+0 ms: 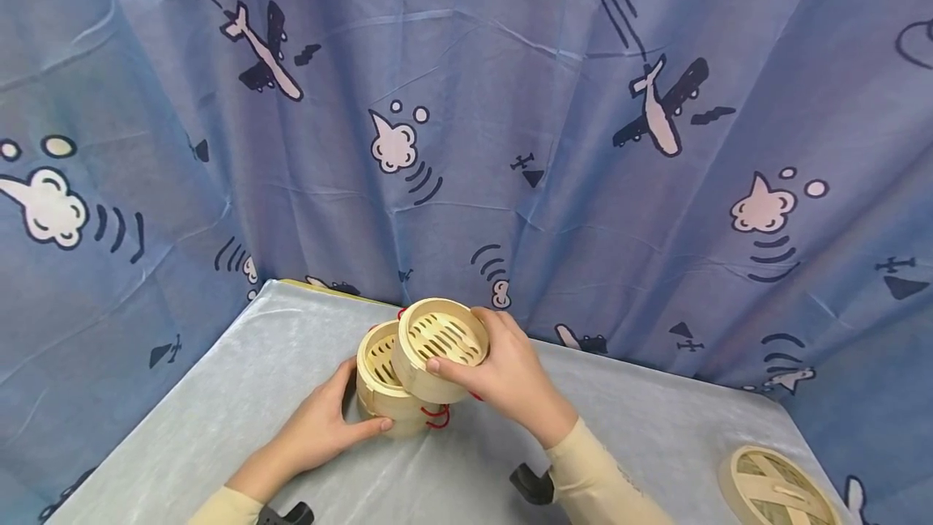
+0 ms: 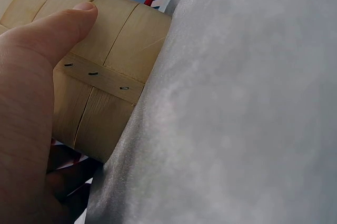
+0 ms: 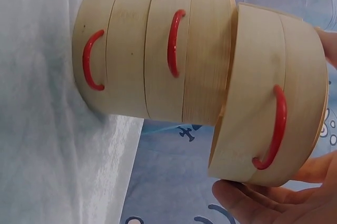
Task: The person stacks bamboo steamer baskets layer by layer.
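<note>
Toward the back edge of the grey cloth-covered table (image 1: 211,436), a stack of bamboo steamer baskets (image 1: 389,405) stands upright, its slatted interior partly exposed. The left hand (image 1: 317,432) grips this stack from the side, thumb laid across the near wall and fingers around the other side. One further steamer basket (image 1: 439,336) is held by the right hand (image 1: 513,371), which clasps it at the wall, thumb over the near rim. That basket is tilted and offset to the right, overlapping the stack's opening when seen from the head view; whether the two touch cannot be determined. Two red handles (image 3: 171,45) are noted on the stack, one above the other; a third red handle (image 3: 281,124) is fixed to the held basket. Metal staples (image 2: 93,73) are visible on the stack's wall. Well apart, at the right of the table, lies a woven lid (image 1: 777,486) with crossed bands. Behind the table hangs a blue curtain (image 1: 466,144) printed with aeroplanes and clouds.
</note>
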`<control>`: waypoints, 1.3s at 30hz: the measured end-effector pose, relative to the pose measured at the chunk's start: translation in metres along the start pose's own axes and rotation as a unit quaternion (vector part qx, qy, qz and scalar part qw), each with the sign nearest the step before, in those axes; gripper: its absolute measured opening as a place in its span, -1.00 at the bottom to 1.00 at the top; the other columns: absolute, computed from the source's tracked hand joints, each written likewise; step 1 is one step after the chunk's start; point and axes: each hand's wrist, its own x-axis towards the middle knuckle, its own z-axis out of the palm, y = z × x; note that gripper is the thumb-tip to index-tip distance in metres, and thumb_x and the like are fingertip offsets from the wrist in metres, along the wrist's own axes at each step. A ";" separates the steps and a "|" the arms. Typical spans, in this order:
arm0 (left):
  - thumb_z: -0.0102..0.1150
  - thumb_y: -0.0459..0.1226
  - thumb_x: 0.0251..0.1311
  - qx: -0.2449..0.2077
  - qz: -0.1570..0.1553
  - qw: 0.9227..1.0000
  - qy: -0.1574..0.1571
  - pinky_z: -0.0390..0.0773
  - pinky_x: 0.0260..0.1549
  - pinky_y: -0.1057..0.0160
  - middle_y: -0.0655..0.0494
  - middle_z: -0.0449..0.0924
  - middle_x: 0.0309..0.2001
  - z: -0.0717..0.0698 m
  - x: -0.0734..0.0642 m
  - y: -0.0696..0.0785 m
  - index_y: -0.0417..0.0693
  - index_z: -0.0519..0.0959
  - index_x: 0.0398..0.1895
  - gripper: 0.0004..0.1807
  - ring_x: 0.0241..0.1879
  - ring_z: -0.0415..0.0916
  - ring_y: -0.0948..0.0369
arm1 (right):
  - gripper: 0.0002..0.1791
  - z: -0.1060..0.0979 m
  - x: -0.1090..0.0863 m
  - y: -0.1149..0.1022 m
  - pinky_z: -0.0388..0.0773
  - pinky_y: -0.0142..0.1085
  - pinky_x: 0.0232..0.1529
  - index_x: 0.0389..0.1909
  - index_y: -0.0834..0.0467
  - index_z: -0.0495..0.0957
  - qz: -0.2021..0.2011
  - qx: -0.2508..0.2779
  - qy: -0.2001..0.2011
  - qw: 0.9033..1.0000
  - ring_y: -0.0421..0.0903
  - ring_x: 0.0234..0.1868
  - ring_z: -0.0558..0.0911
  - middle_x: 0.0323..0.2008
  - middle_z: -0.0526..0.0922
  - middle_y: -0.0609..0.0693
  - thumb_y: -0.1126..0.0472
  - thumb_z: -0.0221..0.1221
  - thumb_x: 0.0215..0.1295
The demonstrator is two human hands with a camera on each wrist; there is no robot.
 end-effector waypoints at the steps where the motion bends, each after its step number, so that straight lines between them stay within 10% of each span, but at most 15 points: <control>1: 0.63 0.26 0.09 0.000 0.000 1.000 -0.001 0.42 0.44 -0.27 -0.07 0.51 0.49 0.000 0.000 0.000 -0.12 0.31 0.62 0.17 0.48 0.44 -0.10 | 0.06 0.001 0.001 0.000 0.59 0.01 0.20 0.39 0.13 0.56 0.000 0.001 0.000 1.000 -0.03 0.18 0.60 0.22 0.60 0.00 -0.47 0.55 0.01; 39: 0.61 0.29 0.09 0.005 -0.016 1.000 -0.012 0.44 0.41 -0.28 -0.07 0.52 0.48 -0.001 0.001 -0.001 -0.05 0.28 0.66 0.19 0.46 0.46 -0.12 | 0.15 0.025 0.022 -0.023 0.64 0.04 0.12 0.44 0.22 0.51 -0.030 -0.017 -0.026 0.999 0.04 0.08 0.61 0.17 0.58 0.12 -0.55 0.45 0.06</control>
